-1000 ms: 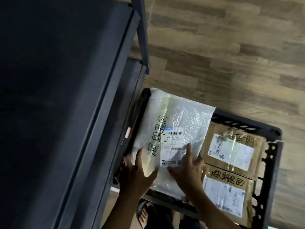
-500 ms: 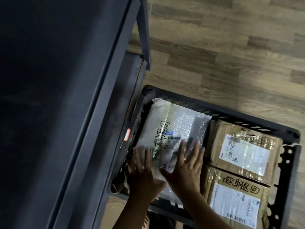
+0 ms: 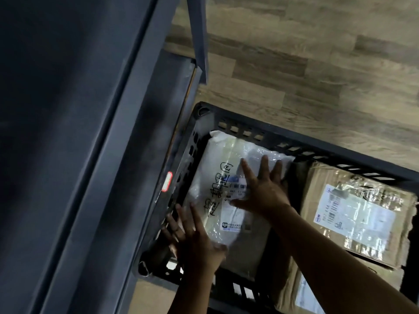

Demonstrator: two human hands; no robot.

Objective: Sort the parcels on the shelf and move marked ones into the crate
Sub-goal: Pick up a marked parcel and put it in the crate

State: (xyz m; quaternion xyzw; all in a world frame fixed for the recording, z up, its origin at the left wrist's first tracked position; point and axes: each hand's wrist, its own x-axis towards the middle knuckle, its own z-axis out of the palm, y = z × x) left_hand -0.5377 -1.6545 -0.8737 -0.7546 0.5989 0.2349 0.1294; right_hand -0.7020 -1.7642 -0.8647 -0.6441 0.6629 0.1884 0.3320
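Observation:
A white plastic parcel [image 3: 217,164] with black handwritten marks and a shipping label lies flat in the left half of the black crate [image 3: 281,137]. My right hand [image 3: 263,189] presses on its middle with fingers spread and straight. My left hand [image 3: 192,236] lies flat on the parcel's near left corner, against the crate wall. A taped cardboard parcel [image 3: 360,211] with a white label fills the crate's right side. Another cardboard parcel [image 3: 301,293] lies nearer to me, partly hidden by my right forearm.
A dark grey metal shelf [image 3: 68,132] takes up the left of the view, its post [image 3: 199,41] rising beside the crate. A small red-bordered tag [image 3: 167,181] sits on the shelf edge. Wood-pattern floor [image 3: 317,64] lies beyond the crate.
The white parcel has gone down from resting on the crate's rim to lying flat inside. My right hand slid forward to its middle; my left hand stayed at the near corner.

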